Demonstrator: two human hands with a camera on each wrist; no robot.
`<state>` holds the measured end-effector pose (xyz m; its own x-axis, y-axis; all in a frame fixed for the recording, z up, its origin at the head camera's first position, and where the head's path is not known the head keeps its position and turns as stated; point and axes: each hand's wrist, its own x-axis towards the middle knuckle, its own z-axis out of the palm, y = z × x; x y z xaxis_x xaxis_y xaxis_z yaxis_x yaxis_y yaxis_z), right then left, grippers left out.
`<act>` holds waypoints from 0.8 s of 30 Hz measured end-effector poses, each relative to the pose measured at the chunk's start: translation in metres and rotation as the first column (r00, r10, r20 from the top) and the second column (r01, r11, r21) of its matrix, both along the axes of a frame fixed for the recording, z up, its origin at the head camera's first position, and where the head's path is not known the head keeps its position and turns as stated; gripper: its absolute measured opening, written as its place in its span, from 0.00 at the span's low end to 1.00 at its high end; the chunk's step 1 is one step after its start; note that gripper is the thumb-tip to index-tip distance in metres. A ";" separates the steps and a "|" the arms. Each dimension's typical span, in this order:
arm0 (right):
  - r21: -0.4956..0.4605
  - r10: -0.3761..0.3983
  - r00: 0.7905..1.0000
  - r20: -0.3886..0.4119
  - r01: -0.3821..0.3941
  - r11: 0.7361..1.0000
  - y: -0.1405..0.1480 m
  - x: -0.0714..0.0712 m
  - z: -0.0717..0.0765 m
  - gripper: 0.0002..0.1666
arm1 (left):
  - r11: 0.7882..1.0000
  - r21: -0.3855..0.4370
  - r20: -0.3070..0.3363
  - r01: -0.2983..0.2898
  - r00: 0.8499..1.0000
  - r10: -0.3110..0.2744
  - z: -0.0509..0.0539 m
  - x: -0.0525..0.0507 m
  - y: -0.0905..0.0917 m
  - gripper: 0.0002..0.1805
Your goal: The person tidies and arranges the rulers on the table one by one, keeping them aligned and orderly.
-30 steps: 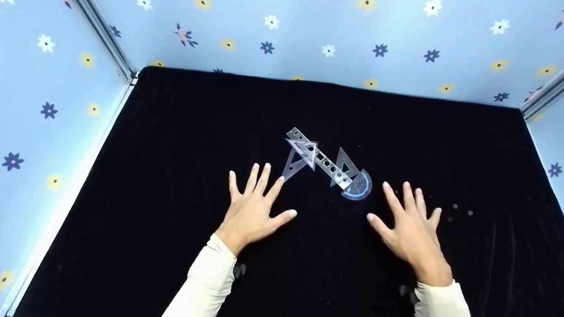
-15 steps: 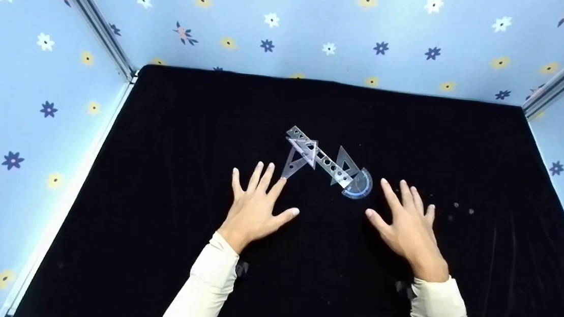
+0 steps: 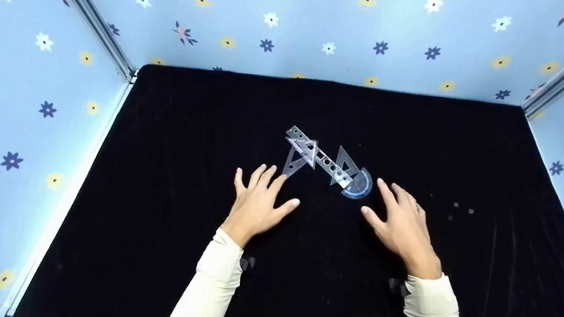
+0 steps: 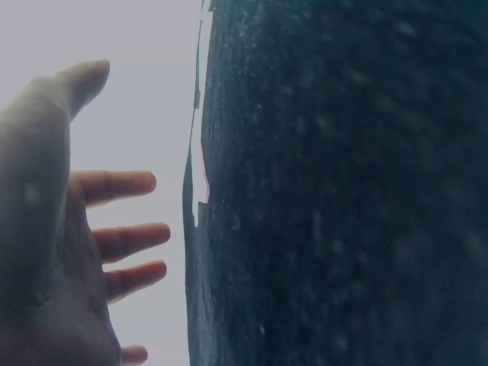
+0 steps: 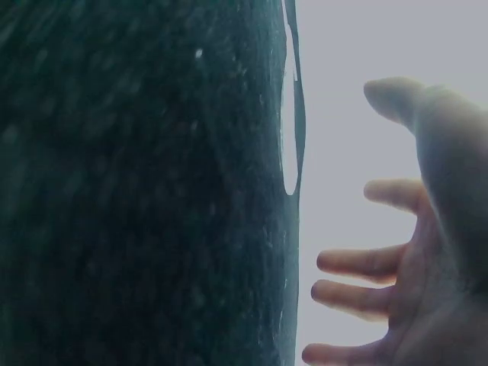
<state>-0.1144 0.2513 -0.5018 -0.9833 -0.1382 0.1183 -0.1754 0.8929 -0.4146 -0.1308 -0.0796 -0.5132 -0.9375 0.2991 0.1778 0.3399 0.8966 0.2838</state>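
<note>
Clear plastic drawing tools lie overlapping on the black cloth in the head view. A stencil ruler (image 3: 326, 161) runs diagonally between them. At its upper left end are a small set square (image 3: 309, 151) and a longer set square (image 3: 291, 166). By its lower right end lie another set square (image 3: 346, 163) and a protractor (image 3: 360, 185) with a blue arc. My left hand (image 3: 256, 208) is spread, its index fingertip at the longer set square's lower tip; contact cannot be made out. My right hand (image 3: 403, 228) hovers just right of the protractor, holding nothing. Both wrist views show fingers apart, above the cloth.
Black cloth (image 3: 203, 121) covers the table. Blue flowered panels (image 3: 303, 27) stand at the back and both sides, joined by metal posts (image 3: 90, 14). A few small specks (image 3: 470, 211) lie on the cloth to the right.
My right hand has moved left, closer to the protractor, and its fingers have bent slightly. My left hand has shifted a little to the right. The drawing tools have stayed in place.
</note>
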 end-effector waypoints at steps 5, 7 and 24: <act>-0.034 -0.016 1.000 -0.018 0.015 0.999 -0.007 -0.004 0.003 0.39 | 0.999 0.045 0.008 0.001 1.000 -0.001 0.000 -0.005 0.004 0.36; -0.043 -0.024 1.000 -0.018 0.023 0.999 -0.010 -0.006 0.004 0.39 | 0.998 0.058 0.012 0.006 1.000 -0.007 0.000 -0.007 0.006 0.35; -0.163 -0.007 0.992 -0.130 -0.014 0.986 -0.036 -0.009 -0.005 0.23 | 0.994 0.108 0.090 0.023 0.995 -0.033 -0.003 -0.018 0.018 0.31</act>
<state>-0.1238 0.2154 -0.5070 -0.9577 -0.1098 0.2660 -0.2401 0.8142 -0.5286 -0.1485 -0.0614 -0.5166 -0.9428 0.3094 0.1243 0.3328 0.8499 0.4085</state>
